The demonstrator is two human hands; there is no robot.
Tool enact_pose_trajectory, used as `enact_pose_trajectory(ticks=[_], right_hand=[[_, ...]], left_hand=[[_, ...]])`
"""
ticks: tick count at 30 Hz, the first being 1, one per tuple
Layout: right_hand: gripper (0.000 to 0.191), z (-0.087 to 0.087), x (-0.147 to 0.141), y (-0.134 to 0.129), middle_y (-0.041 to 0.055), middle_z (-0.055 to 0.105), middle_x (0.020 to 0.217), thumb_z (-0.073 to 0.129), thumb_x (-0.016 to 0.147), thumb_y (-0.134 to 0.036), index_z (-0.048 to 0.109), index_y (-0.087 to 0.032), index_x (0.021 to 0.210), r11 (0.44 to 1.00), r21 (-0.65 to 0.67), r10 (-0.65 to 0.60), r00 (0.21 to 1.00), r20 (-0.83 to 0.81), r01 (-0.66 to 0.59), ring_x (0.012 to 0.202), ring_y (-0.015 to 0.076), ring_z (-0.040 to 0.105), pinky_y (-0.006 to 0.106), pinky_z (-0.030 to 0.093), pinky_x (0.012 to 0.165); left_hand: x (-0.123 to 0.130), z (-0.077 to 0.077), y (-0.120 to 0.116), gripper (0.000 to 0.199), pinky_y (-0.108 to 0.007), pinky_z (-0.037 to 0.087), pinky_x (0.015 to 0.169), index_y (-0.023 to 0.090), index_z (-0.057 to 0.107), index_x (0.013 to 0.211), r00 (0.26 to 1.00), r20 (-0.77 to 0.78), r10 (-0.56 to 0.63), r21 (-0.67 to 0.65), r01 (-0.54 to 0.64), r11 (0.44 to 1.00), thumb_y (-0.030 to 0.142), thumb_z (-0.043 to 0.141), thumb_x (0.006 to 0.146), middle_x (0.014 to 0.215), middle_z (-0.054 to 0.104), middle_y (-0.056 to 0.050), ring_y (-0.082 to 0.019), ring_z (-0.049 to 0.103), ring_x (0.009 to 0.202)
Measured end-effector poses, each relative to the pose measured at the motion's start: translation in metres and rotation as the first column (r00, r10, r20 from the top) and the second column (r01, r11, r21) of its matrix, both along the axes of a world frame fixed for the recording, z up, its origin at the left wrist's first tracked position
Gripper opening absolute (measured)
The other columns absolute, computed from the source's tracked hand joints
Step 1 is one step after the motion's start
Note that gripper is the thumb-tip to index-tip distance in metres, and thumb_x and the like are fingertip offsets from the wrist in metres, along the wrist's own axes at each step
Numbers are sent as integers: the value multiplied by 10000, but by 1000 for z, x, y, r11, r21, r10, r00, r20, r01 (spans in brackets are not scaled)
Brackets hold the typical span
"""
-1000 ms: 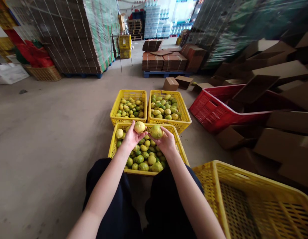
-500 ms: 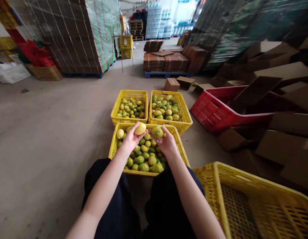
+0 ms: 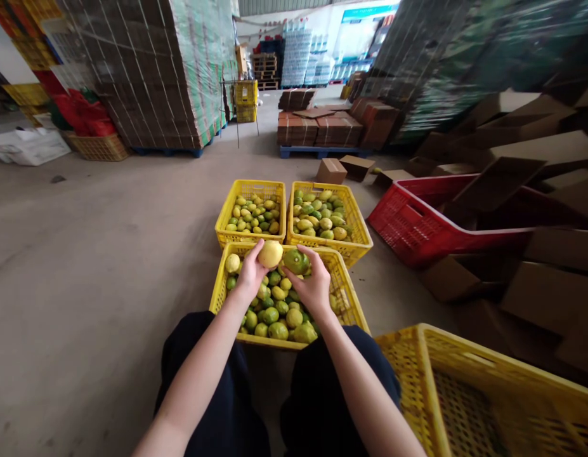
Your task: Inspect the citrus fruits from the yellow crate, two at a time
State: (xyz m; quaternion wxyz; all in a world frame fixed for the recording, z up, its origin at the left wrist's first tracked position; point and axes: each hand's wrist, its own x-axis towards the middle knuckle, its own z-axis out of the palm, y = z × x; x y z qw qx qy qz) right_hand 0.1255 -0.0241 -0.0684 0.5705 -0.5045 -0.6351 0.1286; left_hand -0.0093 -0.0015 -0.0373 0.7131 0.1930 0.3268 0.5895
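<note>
My left hand is closed around a pale yellow lemon, with the thumb along its upper side. Beside it, a greener lemon sits between the thumb and fingers of my right hand. The two lemons are close together, above the near yellow crate. Inside that crate lie many green and yellow lemons, partly hidden by my hands.
Two more yellow crates, a left one and a right one, hold lemons just beyond. At lower right stands another yellow crate. A red crate and loose cardboard boxes crowd the right side.
The green lemon in my right hand has turned, so a different, darker side shows. Both hands still hold a lemon each. The whole scene sits slightly lower as the head view tilts up.
</note>
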Motion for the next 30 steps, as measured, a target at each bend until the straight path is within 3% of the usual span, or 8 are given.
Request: enact_pose_trajectory(ticks=[4,7,9,11,14,19,24,30], right_hand=[[439,0,-2,0,70,606,1098,699,652,-276,570,-243,1071,999,-32,21,998,-62,-23,1045,253,543,431,429,895],[473,2,-1,2,56,613,1071,736,599,-295,601,-246,1050,982,-165,42,956,-291,-93,1009,259,548,384,480,784],[467,4,1,3,32,643,980,740,589,-290,611,-244,1036,945,-248,60,856,-513,-215,918,234,580,347,492,727],[389,6,3,5,1,659,876,725,603,-281,620,-239,975,897,-275,50,696,-716,-347,808,194,603,313,495,686],[257,10,2,6,-8,664,793,705,613,-294,606,-217,838,834,-272,-3,488,-873,-480,673,163,612,282,496,584],[277,11,-1,6,-28,642,697,723,616,-373,568,-210,777,798,-281,-40,420,-907,-532,525,135,580,249,462,429],[273,10,2,10,-32,637,663,693,646,-409,590,-210,803,785,-316,-156,324,-933,-533,540,133,590,235,476,424],[230,3,7,17,8,664,637,564,756,-417,588,-191,790,775,-387,-282,275,-919,-500,575,180,642,293,526,476]], left_hand=[[-3,2,-4,253,-257,521,633,102,661,841,996,21,-88,74,86,993,312,533,785,804,669,-83,-185,646,740],[-5,2,-4,307,-253,520,542,142,645,894,996,-4,-93,64,93,994,406,521,798,799,657,-54,-160,641,620],[-5,3,-3,363,-236,508,490,157,630,901,996,-11,-94,64,94,993,485,532,778,780,646,-38,-136,622,552],[-5,4,-3,390,-201,479,439,159,614,880,996,-16,-83,38,84,996,516,590,724,734,632,-24,-110,595,498],[-4,5,-3,350,-151,399,359,160,587,797,995,-80,-54,5,55,998,457,692,644,663,607,3,-70,536,422],[-4,4,-3,420,-180,449,416,132,607,744,986,-123,-117,9,119,993,549,566,725,662,620,-46,-92,558,462],[-4,1,-3,403,-233,522,564,187,628,993,991,-101,-89,38,93,995,505,585,749,822,647,-45,-144,638,648],[-4,2,-2,351,-188,472,437,161,622,872,993,16,-113,-47,114,992,491,579,757,788,642,-49,-142,633,596]])
